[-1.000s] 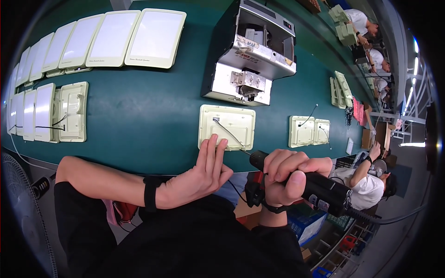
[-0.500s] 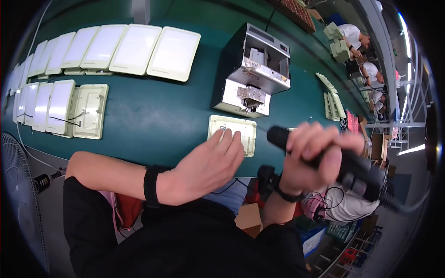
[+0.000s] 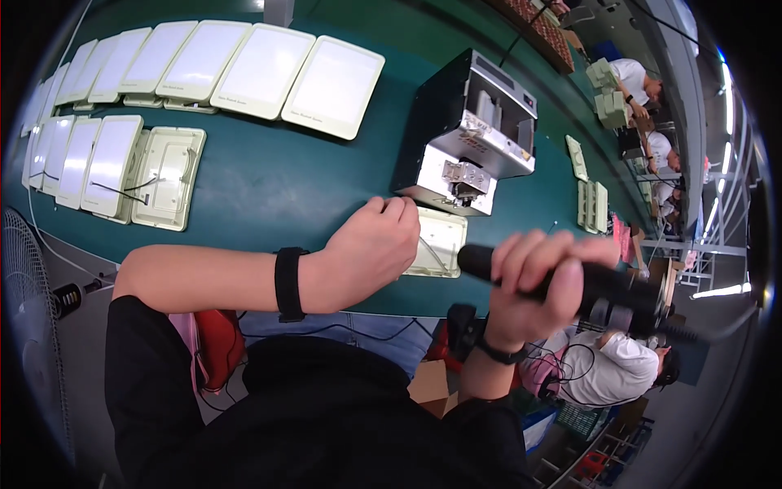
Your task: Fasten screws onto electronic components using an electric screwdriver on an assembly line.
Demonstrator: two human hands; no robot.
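A shallow cream plastic housing [image 3: 446, 244] lies on the green table, with a thin wire or cable across its inside. My left hand [image 3: 371, 248] covers its left end, fingers curled inward. Their tips are hidden, so whatever they pinch, if anything, is out of sight. My right hand [image 3: 542, 281] is wrapped round a black electric screwdriver [image 3: 607, 293] with a cord at its rear. Its narrow front end points left, above the housing's right edge. Right behind the housing stands a black and silver machine [image 3: 472, 134] with an open top, like a screw feeder.
White-faced cream panels [image 3: 334, 85] stand in an overlapping row at the far left. Nearer are more panels and an open cream housing [image 3: 169, 175] with black wires. Cream parts [image 3: 592, 204] lie at the right. A fan [image 3: 32, 326] is at left; people sit nearby.
My left hand has moved up from the housing's middle to its left end, and its fingers have curled in. The screwdriver stays in my right hand, now slightly more level. The view has shifted.
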